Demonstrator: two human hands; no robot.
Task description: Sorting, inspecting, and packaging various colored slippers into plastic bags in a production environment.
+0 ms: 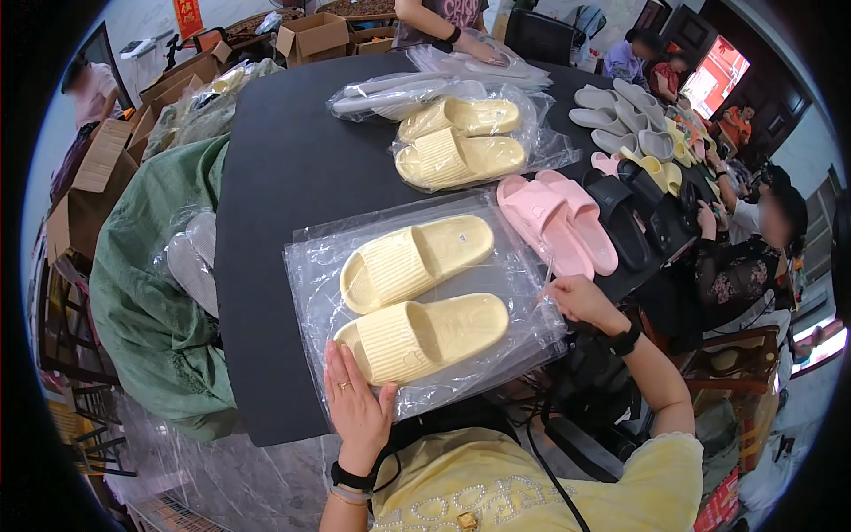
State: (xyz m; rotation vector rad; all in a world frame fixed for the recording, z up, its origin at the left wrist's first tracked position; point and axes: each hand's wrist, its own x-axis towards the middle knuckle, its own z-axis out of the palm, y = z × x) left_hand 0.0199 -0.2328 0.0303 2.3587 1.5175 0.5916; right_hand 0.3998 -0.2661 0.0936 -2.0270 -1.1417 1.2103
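Evidently, I'm watching the bagging step: a pair of pale yellow slide slippers (397,266) lies side by side on the black table (275,177), in front of the wearer, within the outline of a clear plastic bag (315,266). From here I can't tell whether they lie inside it or on top. The left hand (356,408) rests flat, fingers extended, on the bag's near left corner, by a slipper's toe; the right hand (585,300) has its fingers closed, apparently pinching the film at the right edge. To my eye, the next move calls for the left palm to steady the bag while the right controls that edge. Just beyond, a second yellow pair (461,155) sits in its own clear wrapping. Grey slippers (184,266), partly bagged, lie against a green sack (146,310) beside the table.
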